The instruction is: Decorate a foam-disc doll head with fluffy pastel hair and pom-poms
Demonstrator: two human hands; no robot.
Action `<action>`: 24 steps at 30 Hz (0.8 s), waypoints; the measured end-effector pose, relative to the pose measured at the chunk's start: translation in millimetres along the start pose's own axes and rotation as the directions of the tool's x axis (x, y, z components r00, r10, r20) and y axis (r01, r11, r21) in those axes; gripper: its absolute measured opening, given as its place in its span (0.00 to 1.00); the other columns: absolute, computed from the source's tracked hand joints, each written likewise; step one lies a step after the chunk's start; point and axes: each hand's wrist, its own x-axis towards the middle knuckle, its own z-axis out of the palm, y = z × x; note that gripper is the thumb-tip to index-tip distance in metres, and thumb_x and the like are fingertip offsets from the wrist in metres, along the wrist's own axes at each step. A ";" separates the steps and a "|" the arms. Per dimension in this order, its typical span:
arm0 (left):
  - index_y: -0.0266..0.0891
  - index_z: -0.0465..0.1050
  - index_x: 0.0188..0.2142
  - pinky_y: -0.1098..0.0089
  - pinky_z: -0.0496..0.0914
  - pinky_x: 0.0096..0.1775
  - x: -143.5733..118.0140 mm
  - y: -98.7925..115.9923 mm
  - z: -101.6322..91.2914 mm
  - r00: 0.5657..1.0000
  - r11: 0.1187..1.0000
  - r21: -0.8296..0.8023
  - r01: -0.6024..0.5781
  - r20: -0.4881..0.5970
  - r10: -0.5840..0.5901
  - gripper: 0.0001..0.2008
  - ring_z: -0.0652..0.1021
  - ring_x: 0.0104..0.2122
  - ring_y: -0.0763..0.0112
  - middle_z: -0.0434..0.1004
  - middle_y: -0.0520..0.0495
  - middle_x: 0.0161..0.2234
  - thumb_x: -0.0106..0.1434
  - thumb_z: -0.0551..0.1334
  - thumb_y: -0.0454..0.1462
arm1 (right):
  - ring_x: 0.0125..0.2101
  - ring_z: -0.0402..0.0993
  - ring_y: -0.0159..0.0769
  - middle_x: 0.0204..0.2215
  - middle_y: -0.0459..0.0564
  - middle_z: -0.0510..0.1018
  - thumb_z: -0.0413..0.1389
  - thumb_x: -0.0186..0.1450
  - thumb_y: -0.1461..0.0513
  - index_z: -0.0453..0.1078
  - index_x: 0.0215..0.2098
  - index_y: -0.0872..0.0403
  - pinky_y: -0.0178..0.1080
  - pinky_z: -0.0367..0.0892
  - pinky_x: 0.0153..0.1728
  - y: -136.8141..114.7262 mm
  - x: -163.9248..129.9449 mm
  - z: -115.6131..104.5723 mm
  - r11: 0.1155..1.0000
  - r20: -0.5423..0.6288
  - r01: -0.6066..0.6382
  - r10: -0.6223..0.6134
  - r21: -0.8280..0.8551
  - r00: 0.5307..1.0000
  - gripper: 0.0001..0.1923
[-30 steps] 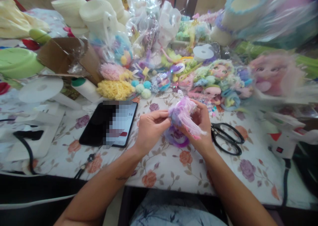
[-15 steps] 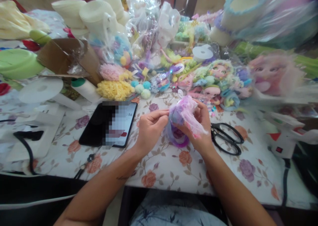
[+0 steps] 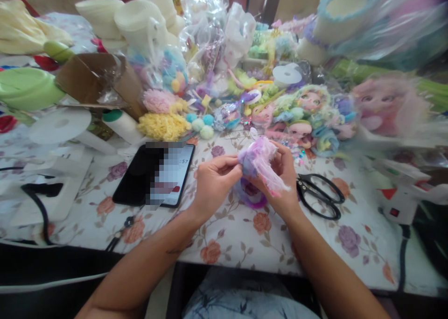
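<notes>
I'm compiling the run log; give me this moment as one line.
left hand: pinching purple tulle puff | right hand: gripping same puff | purple ring: beneath hands | black scissors: right of hands | phone: left

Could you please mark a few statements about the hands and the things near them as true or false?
1. Both hands hold the purple tulle bundle. True.
2. The black scissors lie in the left hand. False: they lie on the tablecloth, beside the right hand.
3. The phone lies left of the hands. True.
4. The phone stands upright against a box. False: it lies flat.
5. A purple ring sits below the bundle. True.
</notes>
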 end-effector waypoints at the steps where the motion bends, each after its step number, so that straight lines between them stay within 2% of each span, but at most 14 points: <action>1: 0.39 0.85 0.31 0.71 0.78 0.42 -0.1 -0.3 -0.1 1.000 1.000 0.000 0.006 -0.004 -0.006 0.08 0.84 0.38 0.66 0.86 0.48 0.36 0.54 0.67 0.30 | 0.48 0.73 0.47 0.52 0.53 0.71 0.71 0.52 0.52 0.63 0.54 0.45 0.52 0.70 0.50 0.2 0.0 0.1 1.000 -0.003 -0.002 0.002 0.003 1.000 0.36; 12: 0.40 0.85 0.33 0.63 0.76 0.48 1.7 -2.2 -1.4 0.997 0.997 -0.054 0.064 0.055 -0.061 0.10 0.83 0.43 0.60 0.86 0.48 0.39 0.54 0.65 0.30 | 0.46 0.75 0.47 0.48 0.52 0.74 0.71 0.52 0.52 0.62 0.54 0.45 0.52 0.71 0.50 -5.9 1.0 -1.9 0.994 -0.018 -0.108 0.108 -0.003 0.994 0.36; 15: 0.39 0.83 0.31 0.66 0.76 0.43 3.0 -1.8 -3.1 0.995 0.994 -0.068 0.087 0.060 -0.083 0.05 0.82 0.39 0.63 0.85 0.47 0.36 0.58 0.68 0.37 | 0.48 0.74 0.47 0.50 0.51 0.74 0.71 0.51 0.53 0.62 0.54 0.45 0.52 0.70 0.52 -6.1 1.4 -2.8 0.990 -0.003 -0.140 0.140 -0.012 0.990 0.36; 17: 0.39 0.82 0.34 0.68 0.75 0.40 3.7 -1.5 -4.1 0.993 0.992 -0.091 0.092 0.079 -0.085 0.08 0.81 0.36 0.65 0.83 0.47 0.36 0.57 0.71 0.41 | 0.48 0.74 0.47 0.50 0.52 0.74 0.71 0.51 0.53 0.62 0.54 0.46 0.52 0.70 0.51 -6.9 1.3 -2.7 0.988 0.017 -0.154 0.154 -0.009 0.988 0.36; 19: 0.39 0.79 0.36 0.70 0.73 0.39 4.7 -1.9 -4.9 0.993 0.991 -0.112 0.079 0.098 -0.068 0.11 0.79 0.36 0.68 0.81 0.49 0.36 0.55 0.72 0.41 | 0.46 0.75 0.46 0.50 0.52 0.75 0.71 0.51 0.53 0.63 0.54 0.47 0.50 0.72 0.49 -8.2 1.3 -2.6 0.986 0.032 -0.167 0.167 -0.008 0.985 0.36; 24: 0.40 0.75 0.34 0.75 0.68 0.39 8.8 -7.5 -6.4 0.988 0.971 -0.222 0.084 0.142 -0.053 0.08 0.74 0.35 0.75 0.74 0.52 0.34 0.58 0.71 0.40 | 0.47 0.76 0.46 0.49 0.51 0.77 0.70 0.51 0.54 0.63 0.55 0.48 0.49 0.72 0.48 -9.6 2.0 -4.6 0.981 0.067 -0.194 0.194 -0.005 0.979 0.37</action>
